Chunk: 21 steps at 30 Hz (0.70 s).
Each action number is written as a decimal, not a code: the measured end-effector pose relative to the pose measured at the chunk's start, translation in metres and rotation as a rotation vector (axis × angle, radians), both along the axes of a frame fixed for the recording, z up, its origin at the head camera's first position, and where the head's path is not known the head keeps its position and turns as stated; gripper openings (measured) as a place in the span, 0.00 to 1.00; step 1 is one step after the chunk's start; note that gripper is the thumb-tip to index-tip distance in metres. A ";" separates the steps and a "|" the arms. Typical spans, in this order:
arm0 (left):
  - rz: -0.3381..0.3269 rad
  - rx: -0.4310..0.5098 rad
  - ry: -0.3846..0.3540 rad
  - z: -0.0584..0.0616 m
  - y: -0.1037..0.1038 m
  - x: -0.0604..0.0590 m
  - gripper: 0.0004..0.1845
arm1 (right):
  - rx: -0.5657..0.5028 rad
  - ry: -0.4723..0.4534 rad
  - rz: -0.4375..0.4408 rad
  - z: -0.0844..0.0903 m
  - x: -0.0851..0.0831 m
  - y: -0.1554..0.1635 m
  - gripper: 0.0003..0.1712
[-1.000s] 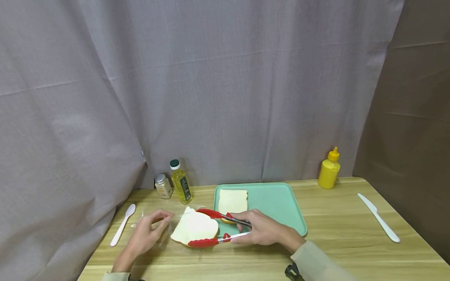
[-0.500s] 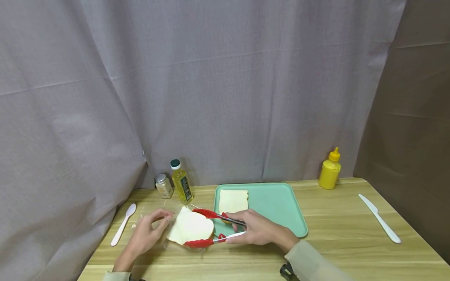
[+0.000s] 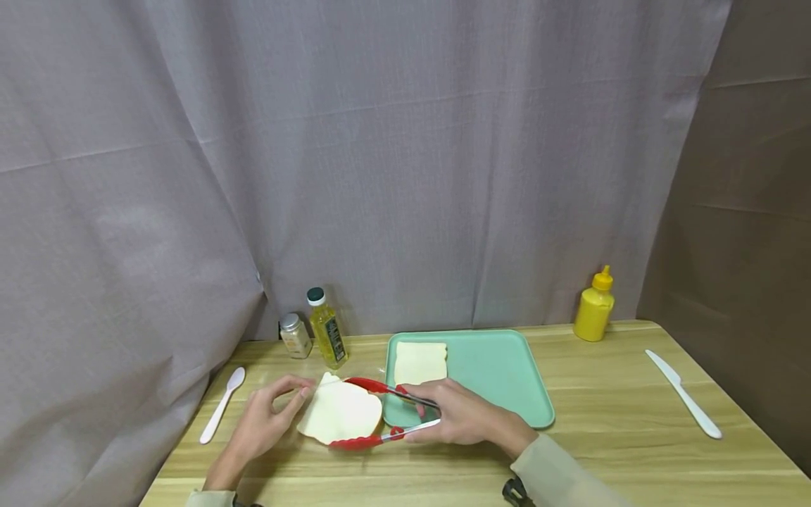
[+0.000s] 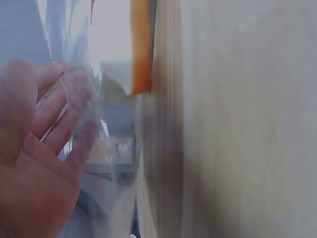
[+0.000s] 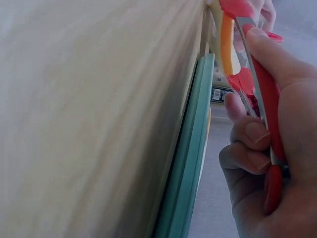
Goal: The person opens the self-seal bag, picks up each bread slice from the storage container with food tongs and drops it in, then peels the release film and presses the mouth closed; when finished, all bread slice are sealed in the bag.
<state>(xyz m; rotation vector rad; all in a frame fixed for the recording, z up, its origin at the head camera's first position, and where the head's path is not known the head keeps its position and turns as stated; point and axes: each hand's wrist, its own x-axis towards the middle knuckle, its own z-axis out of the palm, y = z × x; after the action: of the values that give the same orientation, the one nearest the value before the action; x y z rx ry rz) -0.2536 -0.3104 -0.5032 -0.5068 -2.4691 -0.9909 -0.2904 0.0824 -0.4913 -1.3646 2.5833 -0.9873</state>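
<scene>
My left hand point(image 3: 269, 419) pinches the edge of a clear plastic bag point(image 4: 67, 29) between thumb and index finger, the other fingers loosely bent behind the film. Just right of it, a bread slice point(image 3: 342, 412) with an orange-brown crust lies between the red tips of a pair of tongs point(image 3: 356, 443). One tip is at the slice's far side, the other at its near side. My right hand point(image 3: 459, 415) grips the tongs by their handles, over the tray's near left part. Another bread slice point(image 3: 420, 362) lies on the green tray point(image 3: 494, 373), partly hidden by the tongs and right hand.
An oil bottle point(image 3: 328, 334) and a small silver-capped jar point(image 3: 295, 338) stand at the back left. On the far left is a white spoon point(image 3: 222, 406). A yellow squeeze bottle point(image 3: 594, 310) and a white knife point(image 3: 684, 394) are on the right.
The tongs and the bread slice have shifted a little left toward my left hand, together with my right hand. My left hand has stayed almost still, pinching the bag.
</scene>
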 end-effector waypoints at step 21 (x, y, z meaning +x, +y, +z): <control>-0.020 0.015 -0.060 0.002 0.002 0.002 0.07 | 0.027 -0.064 0.050 -0.001 -0.012 -0.031 0.47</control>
<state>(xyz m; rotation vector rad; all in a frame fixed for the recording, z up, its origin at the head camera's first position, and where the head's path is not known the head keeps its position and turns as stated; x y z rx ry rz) -0.2513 -0.3082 -0.5009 -0.5050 -2.5119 -1.0466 -0.3023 0.0513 -0.4926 -1.3611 2.4949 -0.9682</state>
